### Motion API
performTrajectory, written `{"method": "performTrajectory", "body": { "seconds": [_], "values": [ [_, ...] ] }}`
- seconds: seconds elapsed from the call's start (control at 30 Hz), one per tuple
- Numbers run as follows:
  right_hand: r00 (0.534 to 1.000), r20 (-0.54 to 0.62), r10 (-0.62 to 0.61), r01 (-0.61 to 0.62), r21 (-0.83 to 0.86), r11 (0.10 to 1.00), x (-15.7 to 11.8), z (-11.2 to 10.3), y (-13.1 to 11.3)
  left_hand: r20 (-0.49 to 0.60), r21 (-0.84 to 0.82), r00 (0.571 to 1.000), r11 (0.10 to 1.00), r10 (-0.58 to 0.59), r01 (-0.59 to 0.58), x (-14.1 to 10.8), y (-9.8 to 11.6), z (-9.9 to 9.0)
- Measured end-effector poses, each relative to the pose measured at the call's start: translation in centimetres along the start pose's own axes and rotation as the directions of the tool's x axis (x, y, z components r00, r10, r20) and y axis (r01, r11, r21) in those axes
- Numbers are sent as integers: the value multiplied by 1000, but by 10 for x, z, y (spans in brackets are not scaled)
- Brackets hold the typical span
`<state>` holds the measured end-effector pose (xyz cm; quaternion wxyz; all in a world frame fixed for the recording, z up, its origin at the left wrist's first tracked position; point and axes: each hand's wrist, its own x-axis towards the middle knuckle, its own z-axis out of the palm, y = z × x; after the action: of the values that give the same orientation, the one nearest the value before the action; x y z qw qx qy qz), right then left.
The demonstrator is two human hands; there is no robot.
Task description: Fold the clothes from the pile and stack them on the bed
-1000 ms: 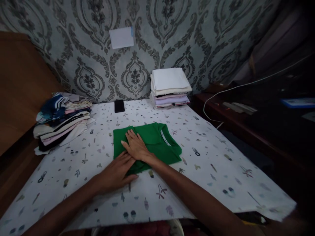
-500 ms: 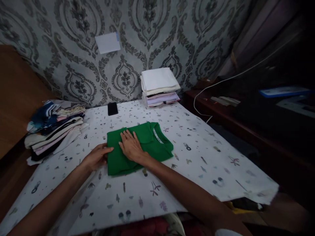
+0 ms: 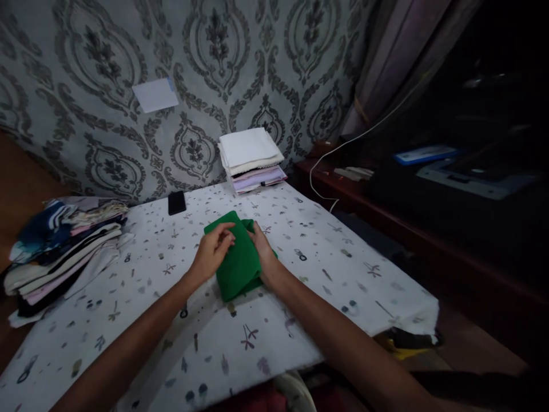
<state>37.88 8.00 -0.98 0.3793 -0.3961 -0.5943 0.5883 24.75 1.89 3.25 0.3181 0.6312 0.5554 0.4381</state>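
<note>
A green T-shirt point(image 3: 238, 263), folded into a small bundle, lies on the patterned white cloth. My left hand point(image 3: 213, 250) is over its left side, with fingers loosely bent and apart, gripping nothing. At the bundle's right edge, my right hand point(image 3: 266, 257) holds the folded fabric; most of its fingers are hidden by the shirt. Part of the collar side shows beyond the right hand.
Folded clothes form a pile point(image 3: 68, 252) on the left. A neat stack of light fabrics point(image 3: 251, 157) stands at the back near the wall. Between them lies a black phone point(image 3: 176, 202). A white cable point(image 3: 315, 171) hangs along the dark furniture on the right.
The T-shirt's right part with the collar has been folded over leftward, making a narrower bundle. My right hand moved from its top to its right edge; my left hand came over its left side.
</note>
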Motion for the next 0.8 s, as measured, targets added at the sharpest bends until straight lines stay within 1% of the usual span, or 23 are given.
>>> {"method": "performTrajectory", "body": {
  "seconds": [0.03, 0.07, 0.1, 0.13, 0.17, 0.2, 0.23, 0.3, 0.33, 0.37, 0.4, 0.43, 0.47, 0.5, 0.53, 0.57, 0.6, 0.63, 0.67, 0.7, 0.73, 0.77, 0.8],
  "values": [
    [997, 16, 74, -76, 176, 982, 0, -3, 0, -37, 145, 994, 985, 102, -95, -1, -8, -1],
    [988, 58, 145, -156, 370, 916, 1, -5, -1, -58, 269, 982, 950, 179, -158, -2, -15, -2],
    [975, 118, 186, -220, 537, 814, 2, -6, -1, -61, 363, 971, 911, 230, -193, -3, -22, -3],
    [967, 163, 195, -254, 645, 721, 4, -6, -2, -45, 432, 965, 876, 258, -214, -4, -28, -3],
    [965, 190, 182, -263, 717, 646, 6, -5, -2, -16, 484, 963, 845, 268, -227, -4, -32, -1],
    [968, 197, 157, -251, 766, 592, 8, -5, -1, 20, 527, 964, 816, 266, -236, -4, -36, 2],
    [973, 189, 131, -230, 799, 556, 11, -6, 0, 54, 569, 966, 787, 254, -239, -3, -38, 7],
    [982, 162, 96, -188, 825, 533, 16, -9, 3, 88, 645, 972, 731, 217, -222, -1, -39, 20],
    [985, 144, 96, -173, 819, 547, 18, -13, 5, 92, 678, 977, 706, 194, -204, 1, -39, 27],
    [988, 109, 109, -152, 798, 582, 19, -17, 6, 94, 707, 980, 682, 173, -188, 3, -37, 34],
    [990, 54, 128, -124, 758, 641, 19, -21, 7, 98, 731, 984, 660, 149, -173, 4, -36, 40],
    [990, -19, 137, -86, 689, 719, 17, -25, 8, 103, 751, 987, 640, 125, -160, 6, -35, 44],
    [987, -110, 119, -32, 585, 811, 13, -29, 7, 109, 766, 989, 625, 100, -148, 7, -34, 47],
    [979, -197, 56, 37, 437, 899, 7, -31, 6, 116, 776, 990, 616, 77, -138, 7, -34, 49],
    [965, -255, -54, 120, 252, 960, 0, -31, 3, 124, 778, 991, 613, 60, -134, 8, -34, 50],
    [946, -263, -191, 212, 52, 976, -9, -29, 0, 138, 774, 989, 618, 49, -139, 8, -36, 49],
    [918, -218, -330, 306, -140, 942, -19, -25, -3, 162, 761, 986, 629, 48, -156, 8, -38, 47],
    [884, -135, -447, 392, -304, 868, -30, -19, -6, 200, 741, 978, 645, 54, -187, 8, -40, 44],
    [852, -32, -523, 460, -432, 776, -39, -12, -9, 243, 713, 968, 664, 66, -224, 9, -43, 40],
    [829, 66, -555, 501, -529, 685, -48, -5, -11, 285, 682, 955, 684, 78, -259, 10, -45, 35],
    [820, 142, -554, 514, -607, 606, -55, 1, -11, 321, 653, 943, 701, 87, -287, 12, -47, 31],
    [826, 195, -529, 504, -676, 538, -60, 6, -10, 350, 631, 932, 713, 89, -305, 15, -48, 26],
    [843, 222, -490, 473, -739, 480, -64, 8, -7, 371, 621, 925, 718, 86, -316, 18, -48, 23]
  ]
}}
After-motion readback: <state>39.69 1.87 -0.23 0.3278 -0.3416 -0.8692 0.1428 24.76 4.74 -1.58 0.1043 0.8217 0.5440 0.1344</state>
